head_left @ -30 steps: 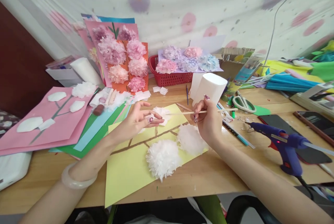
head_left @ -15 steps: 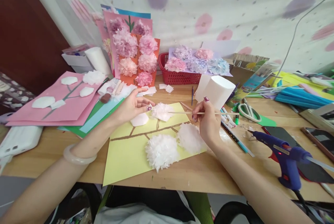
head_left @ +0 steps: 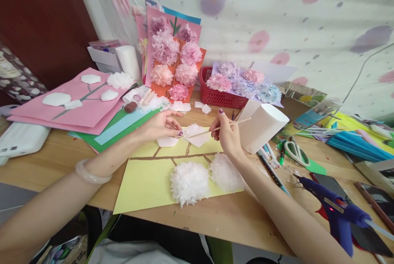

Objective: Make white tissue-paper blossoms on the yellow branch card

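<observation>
A yellow sheet (head_left: 144, 184) with a brown painted branch lies in front of me on the wooden table (head_left: 234, 215). Two fluffy white tissue flowers (head_left: 189, 182) sit on it, plus a flatter white piece (head_left: 195, 135) near its top edge. My right hand (head_left: 226, 135) pinches a thin wooden stick (head_left: 241, 122) whose tip points left at that flatter piece. My left hand (head_left: 161, 126) rests at the sheet's top left, fingers curled, fingertips touching the white tissue beside a flat white petal (head_left: 167, 142).
A white paper cylinder (head_left: 261, 126) lies just right of my right hand. A blue glue gun (head_left: 335, 212) stands at the right, scissors (head_left: 294, 151) and pens behind it. Pink and green sheets (head_left: 80, 108) lie left; a red basket (head_left: 220, 98) and flower boards stand behind.
My head has turned, so the scene shifted right. My left hand has dropped from in the air onto the white tissue. The stick in my right hand has tilted, tip down toward the tissue.
</observation>
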The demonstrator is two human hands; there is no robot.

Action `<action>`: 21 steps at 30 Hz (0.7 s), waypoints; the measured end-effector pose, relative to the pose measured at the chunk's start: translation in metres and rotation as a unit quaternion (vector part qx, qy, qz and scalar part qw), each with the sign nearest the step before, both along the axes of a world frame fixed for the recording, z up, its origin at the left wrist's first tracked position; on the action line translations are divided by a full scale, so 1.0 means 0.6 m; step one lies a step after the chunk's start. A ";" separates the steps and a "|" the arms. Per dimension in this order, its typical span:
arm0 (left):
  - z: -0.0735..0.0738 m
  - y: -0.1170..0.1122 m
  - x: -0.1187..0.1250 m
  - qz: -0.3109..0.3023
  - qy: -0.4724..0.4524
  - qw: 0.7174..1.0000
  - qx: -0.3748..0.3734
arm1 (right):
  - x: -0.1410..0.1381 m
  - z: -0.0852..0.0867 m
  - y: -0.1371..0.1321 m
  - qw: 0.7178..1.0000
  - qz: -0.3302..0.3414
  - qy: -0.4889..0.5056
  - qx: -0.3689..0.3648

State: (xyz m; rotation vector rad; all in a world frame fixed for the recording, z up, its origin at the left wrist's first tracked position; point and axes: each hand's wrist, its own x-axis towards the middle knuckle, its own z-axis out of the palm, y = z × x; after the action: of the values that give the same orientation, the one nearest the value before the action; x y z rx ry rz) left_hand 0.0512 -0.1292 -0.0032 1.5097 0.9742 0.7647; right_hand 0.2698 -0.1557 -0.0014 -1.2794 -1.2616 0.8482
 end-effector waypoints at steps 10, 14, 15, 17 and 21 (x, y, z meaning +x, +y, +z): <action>-0.009 0.000 0.007 -0.064 0.038 0.997 -0.001 | 0.008 -0.022 0.013 1.000 -0.013 0.016 0.004; -0.012 0.005 0.021 -0.037 0.074 0.996 0.031 | 0.008 -0.023 0.009 1.000 -0.011 -0.002 0.022; -0.013 0.007 0.025 -0.026 0.082 0.995 0.042 | 0.008 -0.024 0.008 1.000 -0.010 -0.003 0.026; -0.014 0.012 0.032 -0.010 0.096 0.994 0.058 | 0.008 -0.026 0.007 0.999 -0.006 0.004 0.036; -0.014 0.022 0.044 0.001 0.125 0.989 0.075 | 0.009 -0.033 0.007 0.999 -0.001 0.011 0.052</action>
State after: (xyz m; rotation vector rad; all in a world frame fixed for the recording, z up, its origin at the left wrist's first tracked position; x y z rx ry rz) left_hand 0.0777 -0.1159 -0.0117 1.7658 1.1239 0.6725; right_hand 0.2750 -0.1513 -0.0211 -1.1848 -1.2702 0.7831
